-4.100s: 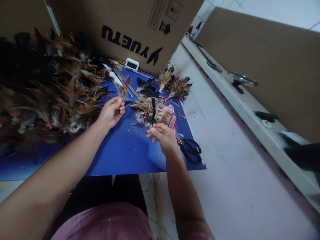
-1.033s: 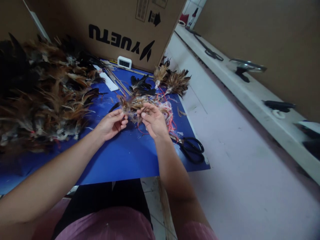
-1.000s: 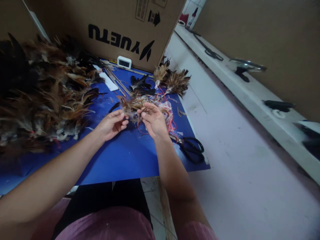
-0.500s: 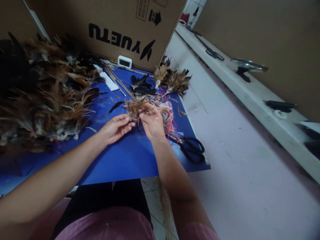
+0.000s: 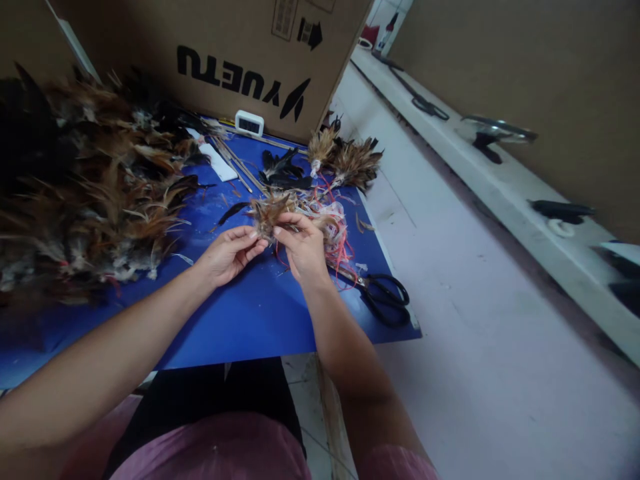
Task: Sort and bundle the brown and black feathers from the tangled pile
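Note:
Between my two hands is a small bunch of brown feathers (image 5: 266,215), held above the blue table top (image 5: 240,327). My left hand (image 5: 231,257) pinches its lower end between thumb and fingertips. From the other side, my right hand (image 5: 303,245) has thumb and index finger closed at the bunch's right edge. Fine details between the fingertips are too small to make out. Just behind my right hand lies a tangle of pink and white strings (image 5: 336,233). Black-handled scissors (image 5: 383,293) rest to the right, their blades partly under the strings.
A big heap of brown and black feather bunches (image 5: 110,200) covers the table's left side. Further back are tied feather bundles (image 5: 353,160), black feathers (image 5: 284,170), thin sticks (image 5: 235,163), a small white digital clock (image 5: 249,124) and a cardboard box (image 5: 225,40). A ledge (image 5: 450,143) holds tools.
My right hand has shifted slightly left and down, its fingertips nearer the feather bunch's base. My left hand stays almost in place, still pinching the bunch.

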Demonstrator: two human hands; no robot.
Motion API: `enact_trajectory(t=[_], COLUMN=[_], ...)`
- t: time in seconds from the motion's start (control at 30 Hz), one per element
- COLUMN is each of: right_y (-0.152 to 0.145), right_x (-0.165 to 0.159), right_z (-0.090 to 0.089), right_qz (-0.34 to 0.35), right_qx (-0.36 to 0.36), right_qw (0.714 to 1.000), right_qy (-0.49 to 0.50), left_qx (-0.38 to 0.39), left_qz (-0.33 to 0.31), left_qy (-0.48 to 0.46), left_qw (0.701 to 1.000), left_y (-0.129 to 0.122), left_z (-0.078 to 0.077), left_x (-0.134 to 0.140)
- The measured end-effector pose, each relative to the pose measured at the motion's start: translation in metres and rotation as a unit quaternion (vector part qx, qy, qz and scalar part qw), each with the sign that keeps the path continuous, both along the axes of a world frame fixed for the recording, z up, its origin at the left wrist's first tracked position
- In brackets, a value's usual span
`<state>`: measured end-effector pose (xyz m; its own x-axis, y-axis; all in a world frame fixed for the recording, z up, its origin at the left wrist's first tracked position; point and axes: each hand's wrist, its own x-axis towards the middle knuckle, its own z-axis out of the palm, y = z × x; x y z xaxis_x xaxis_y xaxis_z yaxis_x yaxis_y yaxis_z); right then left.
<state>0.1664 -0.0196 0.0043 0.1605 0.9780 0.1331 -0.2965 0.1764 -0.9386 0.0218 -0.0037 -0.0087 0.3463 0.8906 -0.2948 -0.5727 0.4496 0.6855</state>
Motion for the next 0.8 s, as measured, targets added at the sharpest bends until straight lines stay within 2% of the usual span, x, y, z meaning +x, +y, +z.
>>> enact_trajectory(t=[0.13, 0.37, 0.6, 0.8], right_y=[0.000, 0.000, 0.001, -0.001], right_x=[-0.001, 0.003, 0.010, 0.010], right_z=[0.000, 0.001, 0.002, 0.002], right_qz=[-0.030, -0.018, -0.071, -0.086], right_qx=[-0.009, -0.011, -0.001, 0.031], right_qw=[0.997, 0.991, 0.984, 0.977], right_qy=[-0.070, -0.131, -0.164, -0.194], left_qx=[0.029, 0.080, 0.055, 0.052], left_qz=[-0.009, -0.033, -0.026, -0.032], left_qy=[0.009, 0.025, 0.034, 0.035], left_qw=[0.999, 0.996, 0.998, 0.998], left_y=[0.001, 0.000, 0.000, -0.001], left_z=[-0.002, -0.003, -0.001, 0.000], left_x=[-0.001, -0.002, -0.002, -0.002])
